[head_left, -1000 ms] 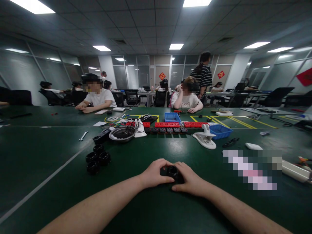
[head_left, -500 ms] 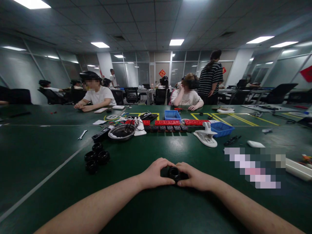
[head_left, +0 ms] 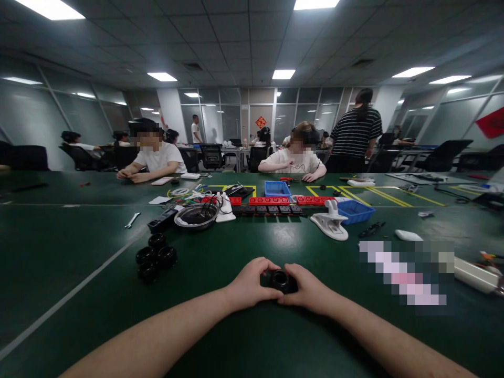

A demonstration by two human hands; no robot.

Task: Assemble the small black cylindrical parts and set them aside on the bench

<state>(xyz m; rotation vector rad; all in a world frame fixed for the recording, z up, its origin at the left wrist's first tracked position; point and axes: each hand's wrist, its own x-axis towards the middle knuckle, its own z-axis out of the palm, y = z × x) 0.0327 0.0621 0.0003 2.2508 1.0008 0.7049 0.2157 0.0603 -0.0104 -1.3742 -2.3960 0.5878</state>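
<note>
A black, glossy ring-shaped part point(head_left: 280, 288) with a round hole facing up is at the table in front of me. My left hand point(head_left: 249, 283) curves around its left side, thumb at the near edge and fingers at the far edge. From the right, my right hand point(head_left: 309, 287) closes on the same part, its thumb close to the left thumb. The underside of the part and some fingertips are hidden. Further left, several similar black ring-shaped parts point(head_left: 167, 256) sit in a cluster.
Beyond my hands are a metal bowl point(head_left: 197, 227), a white clip base point(head_left: 333, 229), blue bins point(head_left: 356, 211) and red socket strips point(head_left: 269, 201). A wrench point(head_left: 133, 220) lies at the left. Two people sit across the green table point(head_left: 220, 346); a blurred-out patch covers something at the right.
My hands stay around the black part with only a slight shift of grip. Across the table, a seated person's hand has dropped from the head; the standing person has moved right.
</note>
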